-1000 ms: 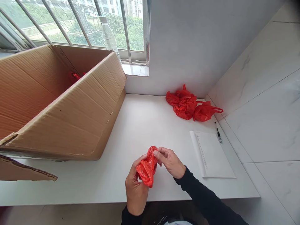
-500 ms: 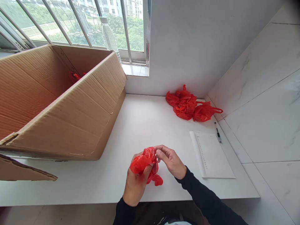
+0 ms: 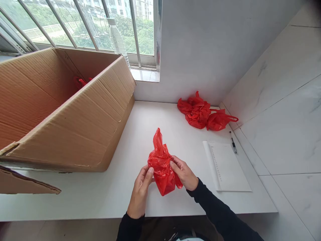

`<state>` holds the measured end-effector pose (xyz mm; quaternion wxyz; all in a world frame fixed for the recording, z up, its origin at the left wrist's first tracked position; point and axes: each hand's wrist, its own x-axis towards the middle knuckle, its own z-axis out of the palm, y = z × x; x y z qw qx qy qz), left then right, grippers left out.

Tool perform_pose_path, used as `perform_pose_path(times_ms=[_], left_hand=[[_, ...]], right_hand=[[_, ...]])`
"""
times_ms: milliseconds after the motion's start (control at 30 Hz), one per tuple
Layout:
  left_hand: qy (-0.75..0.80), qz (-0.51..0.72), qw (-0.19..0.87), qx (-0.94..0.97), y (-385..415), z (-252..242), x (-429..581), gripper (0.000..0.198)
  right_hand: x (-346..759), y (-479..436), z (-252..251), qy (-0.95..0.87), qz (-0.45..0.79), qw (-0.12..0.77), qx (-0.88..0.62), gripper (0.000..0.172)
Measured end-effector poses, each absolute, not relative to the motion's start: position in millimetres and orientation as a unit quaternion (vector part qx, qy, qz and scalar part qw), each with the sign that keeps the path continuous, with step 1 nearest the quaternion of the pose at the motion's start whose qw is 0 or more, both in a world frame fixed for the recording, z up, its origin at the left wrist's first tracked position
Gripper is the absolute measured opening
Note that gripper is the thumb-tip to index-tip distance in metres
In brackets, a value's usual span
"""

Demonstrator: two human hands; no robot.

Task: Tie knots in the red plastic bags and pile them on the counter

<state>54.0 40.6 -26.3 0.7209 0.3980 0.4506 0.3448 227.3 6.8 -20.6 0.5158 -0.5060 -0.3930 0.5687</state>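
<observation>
A crumpled red plastic bag (image 3: pixel 162 164) is held upright between both hands just above the white table (image 3: pixel 150 130), near its front edge. My left hand (image 3: pixel 140 190) grips the bag's left side with fingers and thumb. My right hand (image 3: pixel 184 172) pinches its right side. One end of the bag sticks up in a point. Both arms wear black sleeves.
A large open cardboard box (image 3: pixel 62 107) lies tilted at the left, with red bags (image 3: pixel 81 81) inside. A pile of red bags (image 3: pixel 203 113) sits at the back right corner. A sheet of paper (image 3: pixel 227 165) and a pen (image 3: pixel 233 142) lie at the right. A water bottle (image 3: pixel 116 36) stands on the window sill.
The bag has been pulled open from a tight wad into a taller, looser shape with one end pointing up. My left hand has shifted lower and to the bag's left side.
</observation>
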Motion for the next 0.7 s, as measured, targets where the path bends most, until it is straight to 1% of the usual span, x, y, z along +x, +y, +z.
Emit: perform_pose_path(times_ms=[67,200,300,367,467,567,700], left_hand=[[0.408,0.328,0.763,0.379,39.1,-29.8,58.3,0.043],[0.426,0.392,0.739,0.344,39.1,-36.6,60.9,0.045],[0.446,0.396,0.732,0.330,41.5,-40.2,57.2,0.046],[0.449,0.391,0.735,0.324,41.8,-40.3,55.2,0.046],[0.430,0.372,0.754,0.329,38.9,-36.0,56.1,0.044],[0.409,0.346,0.755,0.378,35.2,-29.3,59.7,0.042],[0.426,0.341,0.736,0.401,35.0,-26.1,61.8,0.042]], right_hand=[[226.8,6.5,-21.9,-0.384,0.582,0.519,-0.494,0.044],[226.4,3.8,-22.1,-0.361,0.601,0.520,-0.488,0.047],[227.2,1.7,-20.6,-0.368,0.640,0.486,-0.468,0.052],[226.4,1.3,-19.6,-0.386,0.637,0.473,-0.472,0.047],[224.1,2.5,-17.8,-0.386,0.590,0.505,-0.497,0.035],[223.8,3.6,-15.7,-0.383,0.565,0.534,-0.499,0.031],[227.2,2.1,-17.7,-0.383,0.595,0.509,-0.490,0.030]])
